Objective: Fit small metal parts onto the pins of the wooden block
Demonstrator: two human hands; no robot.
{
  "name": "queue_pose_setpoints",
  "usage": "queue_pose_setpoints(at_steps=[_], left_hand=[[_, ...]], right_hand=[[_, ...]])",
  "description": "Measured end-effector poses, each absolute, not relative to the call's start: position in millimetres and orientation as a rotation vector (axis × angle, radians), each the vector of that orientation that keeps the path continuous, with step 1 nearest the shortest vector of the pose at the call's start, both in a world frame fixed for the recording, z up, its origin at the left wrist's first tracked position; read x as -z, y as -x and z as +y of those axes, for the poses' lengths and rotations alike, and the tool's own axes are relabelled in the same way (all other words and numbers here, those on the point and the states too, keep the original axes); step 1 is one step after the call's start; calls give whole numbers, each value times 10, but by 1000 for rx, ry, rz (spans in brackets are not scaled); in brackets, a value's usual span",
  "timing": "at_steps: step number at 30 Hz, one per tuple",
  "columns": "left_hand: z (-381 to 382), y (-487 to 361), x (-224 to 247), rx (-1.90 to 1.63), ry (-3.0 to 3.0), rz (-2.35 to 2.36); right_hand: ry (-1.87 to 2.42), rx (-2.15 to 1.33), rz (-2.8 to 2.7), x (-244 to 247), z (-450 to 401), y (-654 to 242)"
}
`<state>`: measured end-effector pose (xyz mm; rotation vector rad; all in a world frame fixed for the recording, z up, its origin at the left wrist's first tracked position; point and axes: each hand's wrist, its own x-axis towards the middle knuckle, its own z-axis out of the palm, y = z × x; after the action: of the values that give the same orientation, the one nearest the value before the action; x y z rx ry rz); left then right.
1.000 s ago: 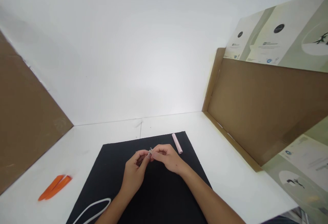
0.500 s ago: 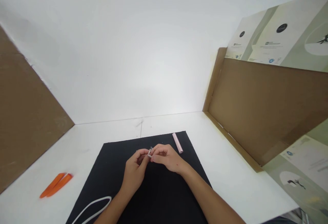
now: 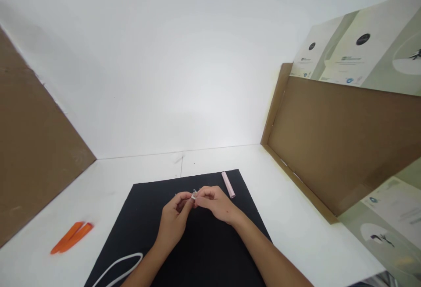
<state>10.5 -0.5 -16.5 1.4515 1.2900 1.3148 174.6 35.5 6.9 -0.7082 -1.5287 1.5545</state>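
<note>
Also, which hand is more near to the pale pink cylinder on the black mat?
Right. The right hand is just below and left of the pale pink cylinder; the left hand is farther left, beyond the right hand.

Head-worn view from above, facing forward and down at both hands

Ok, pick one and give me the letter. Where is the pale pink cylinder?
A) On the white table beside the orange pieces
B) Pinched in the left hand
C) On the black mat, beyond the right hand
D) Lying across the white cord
C. The pale pink cylinder lies on the black mat, beyond the right hand, while that hand and the left hand pinch a small metallic piece.
</note>
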Motion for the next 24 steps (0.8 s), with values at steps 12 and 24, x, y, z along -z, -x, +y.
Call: queue_pose_setpoints(at_steps=[12,24], left_hand=[[-24,-143,98,-1315,-1462,1295],[13,-110,160,-1393,-1444,1305]], right_hand=[[755,-1580,-1333,-44,352,-1676],[612,-1556,-1538,-94,330,-1744]])
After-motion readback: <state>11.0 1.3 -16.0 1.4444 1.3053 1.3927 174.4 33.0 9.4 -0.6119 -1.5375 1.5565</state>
